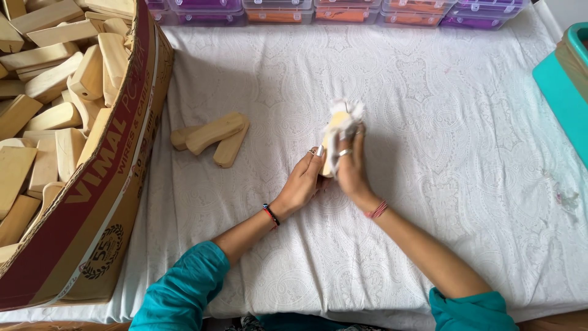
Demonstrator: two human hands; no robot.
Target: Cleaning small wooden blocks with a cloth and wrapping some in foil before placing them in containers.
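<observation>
Both hands clamp one wooden block (334, 138) upright between them, left hand (303, 181) low, right hand (349, 165) pressing a white cloth (346, 113) on top.

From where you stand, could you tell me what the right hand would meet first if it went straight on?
The right hand points up-table; past the cloth-wrapped wooden block, probably only patterned white sheet.

Open cloth (465, 153) R of hands, loose wooden blocks (211, 138) L, big carton (104, 184) far L, bins (343, 12) at back.
</observation>
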